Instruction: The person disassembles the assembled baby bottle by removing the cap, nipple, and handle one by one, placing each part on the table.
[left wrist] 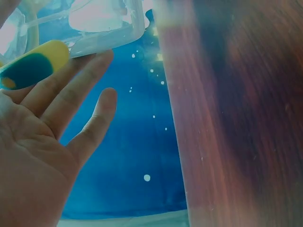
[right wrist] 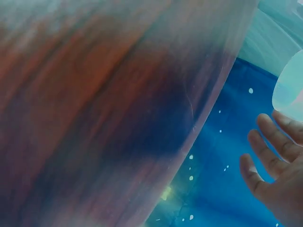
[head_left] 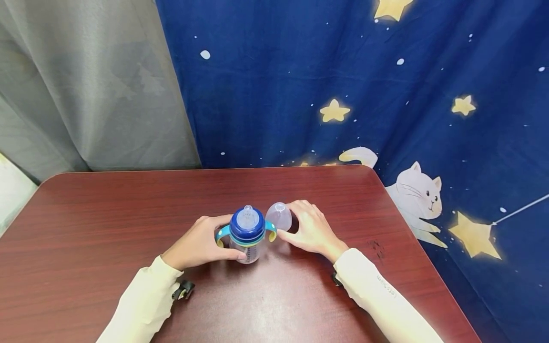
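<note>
A baby bottle (head_left: 253,255) with a dark blue collar (head_left: 241,233), a clear teat and two light blue side handles stands upright near the middle of the table. My left hand (head_left: 201,244) grips it from the left, thumb across the front of the clear body. In the left wrist view, the bottle's clear base (left wrist: 106,40) and a teal and yellow handle (left wrist: 28,68) fill the top left corner. Just right of the bottle, my right hand (head_left: 310,229) holds a translucent domed cap (head_left: 279,218) between thumb and fingers. Part of that cap (right wrist: 291,90) shows in the right wrist view.
The reddish-brown wooden table (head_left: 107,214) reaches back to a blue curtain (head_left: 266,85) with stars and a white cat. A grey curtain (head_left: 107,95) hangs at the back left. Dark scuff marks (head_left: 376,248) lie on the table right of my right hand.
</note>
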Tool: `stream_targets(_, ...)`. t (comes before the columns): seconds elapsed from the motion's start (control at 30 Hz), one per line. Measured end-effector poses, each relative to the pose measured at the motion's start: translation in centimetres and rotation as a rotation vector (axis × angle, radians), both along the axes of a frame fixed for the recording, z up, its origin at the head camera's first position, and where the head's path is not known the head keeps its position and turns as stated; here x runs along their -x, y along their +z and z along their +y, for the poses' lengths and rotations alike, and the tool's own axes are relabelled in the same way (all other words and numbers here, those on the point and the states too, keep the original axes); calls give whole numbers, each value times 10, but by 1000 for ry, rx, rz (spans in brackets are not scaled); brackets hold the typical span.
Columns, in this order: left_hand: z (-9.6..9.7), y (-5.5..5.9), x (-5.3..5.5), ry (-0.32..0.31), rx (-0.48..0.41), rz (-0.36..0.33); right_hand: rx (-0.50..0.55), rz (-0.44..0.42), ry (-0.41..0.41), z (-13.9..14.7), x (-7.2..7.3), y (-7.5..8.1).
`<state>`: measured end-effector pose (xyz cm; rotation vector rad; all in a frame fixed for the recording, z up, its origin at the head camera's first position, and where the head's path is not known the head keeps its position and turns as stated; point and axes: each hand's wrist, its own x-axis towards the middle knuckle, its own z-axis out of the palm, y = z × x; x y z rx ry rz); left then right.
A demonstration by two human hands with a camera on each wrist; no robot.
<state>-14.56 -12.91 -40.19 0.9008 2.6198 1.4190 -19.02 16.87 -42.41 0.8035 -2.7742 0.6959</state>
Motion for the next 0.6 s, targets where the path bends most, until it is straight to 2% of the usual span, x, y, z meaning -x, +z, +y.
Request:
stream_targets(0.23, -1, 2, 2, -1, -5, -16, -76, 6, 5, -5, 1, -2)
stream_targets(0.6, -1, 4, 2, 9, 5, 4, -193, -28, 35, -8, -1, -6)
